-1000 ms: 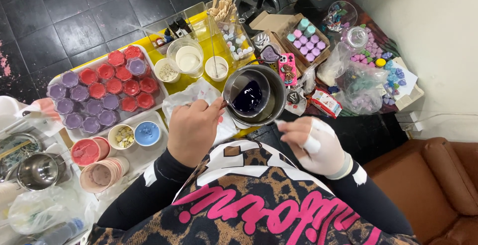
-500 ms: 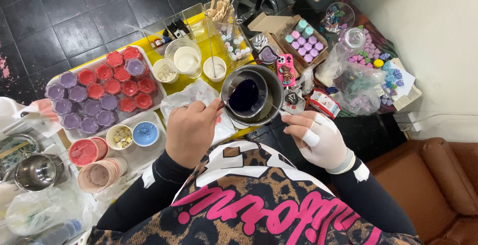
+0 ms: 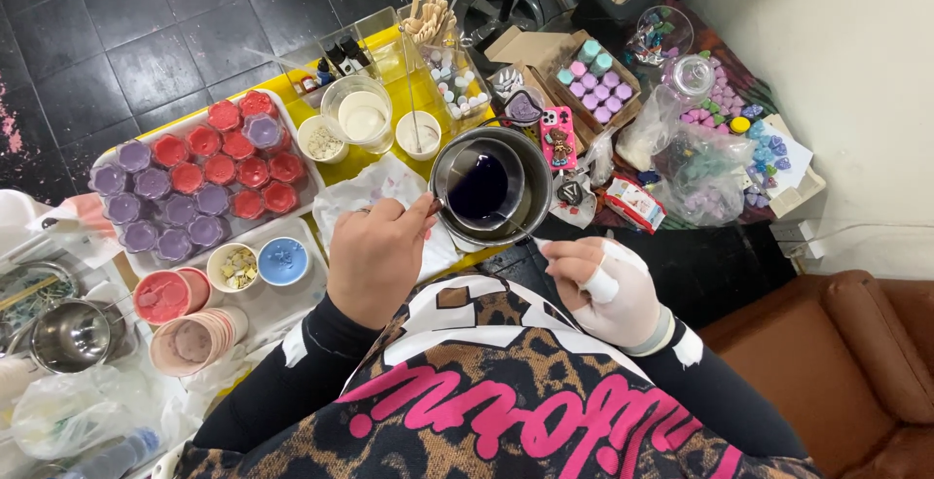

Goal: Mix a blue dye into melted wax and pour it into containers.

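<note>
The person leans over a crowded yellow desk [image 3: 384,163]. A metal pot [image 3: 491,189] of dark purple liquid sits at the near edge, between the two hands. The left hand [image 3: 377,257] is curled, its fingertips closed on the pot's left rim, and it rests over a crumpled white paper towel [image 3: 375,192]. The right hand [image 3: 608,289], in a pale glove with a white wrap on one finger, is pinched around a thin stick [image 3: 533,238] that slants toward the pot; whether its tip touches the liquid I cannot tell. To the left lies a white tray [image 3: 126,255] of red and purple moulded pieces [image 3: 199,187]. Behind the pot stand a clear cup of cream liquid [image 3: 362,117] and two small white cups. A pink phone [image 3: 557,137] lies just right of the pot.
</note>
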